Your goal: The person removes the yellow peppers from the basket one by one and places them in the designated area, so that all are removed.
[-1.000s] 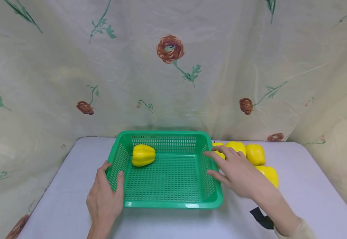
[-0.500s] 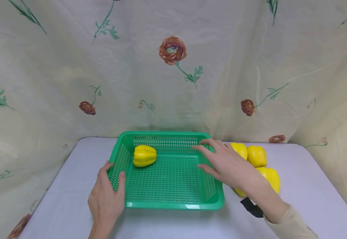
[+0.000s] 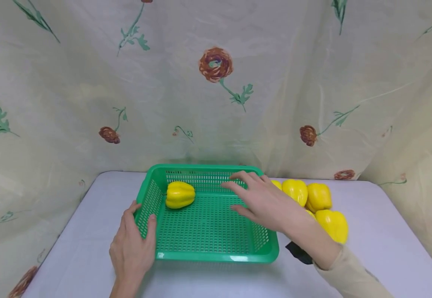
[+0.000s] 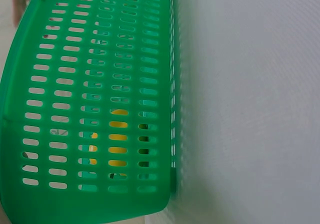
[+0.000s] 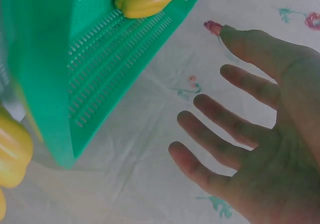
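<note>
A green plastic basket [image 3: 216,257] stands on the table with one yellow bell pepper [image 3: 180,194] lying in its back left part. My left hand [image 3: 134,246] rests against the basket's left side, fingertips at the rim and thumb extended over the front left corner. Above the basket's right part hovers my right hand [image 3: 258,200], fingers spread and holding nothing. In the right wrist view its palm and separated fingers show plainly. The left wrist view shows the basket's slotted wall [image 4: 57,189], with the pepper visible through the slots.
Several more yellow bell peppers [image 3: 319,196] sit together right of the basket, partly hidden by the right forearm. A black strip [image 3: 298,253] lies near the basket's front right corner. Behind the white-covered table [image 3: 74,248] hangs a floral curtain [image 3: 268,136].
My right hand has moved left from the basket's right rim to over its inside, fingers still spread. The left hand keeps its place, and the pepper inside stays put.
</note>
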Tool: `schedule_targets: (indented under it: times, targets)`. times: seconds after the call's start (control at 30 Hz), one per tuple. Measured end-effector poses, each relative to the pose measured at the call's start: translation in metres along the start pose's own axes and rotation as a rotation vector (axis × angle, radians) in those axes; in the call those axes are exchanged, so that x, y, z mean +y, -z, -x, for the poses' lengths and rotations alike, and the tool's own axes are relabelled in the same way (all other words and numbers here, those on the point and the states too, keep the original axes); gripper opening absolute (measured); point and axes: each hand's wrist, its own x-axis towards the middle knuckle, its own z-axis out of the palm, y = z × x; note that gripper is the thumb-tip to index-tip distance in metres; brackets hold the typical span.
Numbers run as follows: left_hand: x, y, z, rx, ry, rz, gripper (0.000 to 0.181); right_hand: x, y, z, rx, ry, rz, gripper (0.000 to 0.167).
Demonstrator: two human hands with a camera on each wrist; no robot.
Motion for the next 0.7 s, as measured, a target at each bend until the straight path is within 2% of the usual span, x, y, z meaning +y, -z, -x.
schedule_targets:
  times: [0.23, 0.47, 0.7]
  targets:
    - [0.000, -0.001, 0.000, 0.010, 0.002, 0.003, 0.053, -0.002, -0.006, -0.017, -0.029, 0.055, -0.012, 0.054]
    - [0.000, -0.001, 0.000, 0.014, -0.006, 0.006, 0.052, -0.004, -0.015, -0.038, -0.083, 0.050, -0.016, 0.054]
    - [0.000, -0.002, 0.000, 0.019, -0.012, 0.003, 0.052, -0.012, -0.024, -0.053, -0.098, 0.083, -0.021, 0.054]
